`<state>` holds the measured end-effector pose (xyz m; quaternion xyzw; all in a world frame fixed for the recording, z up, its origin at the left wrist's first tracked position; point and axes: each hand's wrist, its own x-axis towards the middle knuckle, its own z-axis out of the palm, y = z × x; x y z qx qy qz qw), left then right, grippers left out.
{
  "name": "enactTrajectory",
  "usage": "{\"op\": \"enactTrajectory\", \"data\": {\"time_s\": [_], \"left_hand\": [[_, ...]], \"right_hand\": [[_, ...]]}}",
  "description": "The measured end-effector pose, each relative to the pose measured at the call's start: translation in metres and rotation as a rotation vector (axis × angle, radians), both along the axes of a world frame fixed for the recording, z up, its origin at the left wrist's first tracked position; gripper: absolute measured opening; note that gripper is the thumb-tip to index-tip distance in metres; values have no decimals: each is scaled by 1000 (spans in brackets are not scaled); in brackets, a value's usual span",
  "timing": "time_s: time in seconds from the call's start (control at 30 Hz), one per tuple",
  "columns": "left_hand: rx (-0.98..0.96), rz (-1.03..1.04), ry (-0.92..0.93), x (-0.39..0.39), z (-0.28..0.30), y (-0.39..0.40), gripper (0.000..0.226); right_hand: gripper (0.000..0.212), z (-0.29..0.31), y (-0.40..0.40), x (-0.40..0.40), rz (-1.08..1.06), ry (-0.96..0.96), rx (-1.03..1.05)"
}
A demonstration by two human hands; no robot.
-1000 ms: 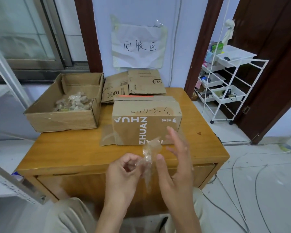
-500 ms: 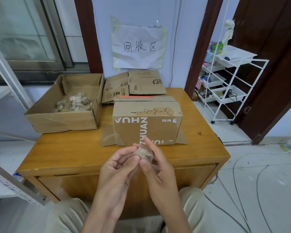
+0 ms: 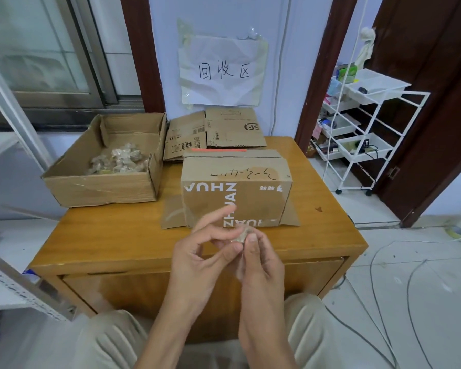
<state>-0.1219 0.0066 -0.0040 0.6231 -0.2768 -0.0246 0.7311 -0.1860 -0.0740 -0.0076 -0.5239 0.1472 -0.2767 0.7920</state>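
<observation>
A small wad of clear crumpled film is held just in front of the closed box, above the near edge of the worktop. It is pinched from both sides. The left hand is clamped on it by the thumb, and the right hand is closed round it, thumb on top, apparently to squeeze it tight. Left of the closed box an open box is set with similar wads heaped inside, judged to be its destination. Behind the closed box flattened cardboard is laid. Nothing is seen to bar the way.
</observation>
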Motion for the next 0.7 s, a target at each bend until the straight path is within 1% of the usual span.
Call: {"op": "enactTrajectory", "data": {"time_s": [0.07,0.1,0.17,0.2,0.27,0.3,0.37,0.43,0.47,0.5,0.53,0.6,0.63,0.7], "left_hand": [[-79,-16,64,-3,0,-5,14],[-103,10,61,-4,1,-6,13],[-133,94,38,-2,0,-6,10],[-139,143,34,-1,0,-7,9],[-155,206,26,2,1,-6,6],[-169,206,20,2,0,-6,4],[-180,182,-5,3,1,-5,7],[-126,183,-71,1,2,-5,7],[-102,182,-85,-1,2,-6,5],[-97,175,-73,-3,1,-7,2],[-101,159,-40,-6,1,-6,4],[-94,100,10,-7,0,1,22],[-74,59,10,-6,-2,6,27],[1,21,-49,-2,-4,15,19]], "right_hand": [[36,8,7,3,-10,2,48],[40,12,6,5,10,20,96],[63,19,0,11,91,111,203],[68,21,-3,12,140,156,244],[60,25,-6,8,207,167,278],[53,26,-7,4,236,122,250],[40,25,-7,-5,301,27,167],[32,21,-10,-7,296,2,111],[29,19,-11,-6,258,5,95],[27,19,-10,-5,211,13,86],[26,18,-10,-4,168,26,83],[28,17,-11,-5,118,50,77],[29,17,-12,-5,114,68,62],[29,18,-14,-8,143,113,49]]}}
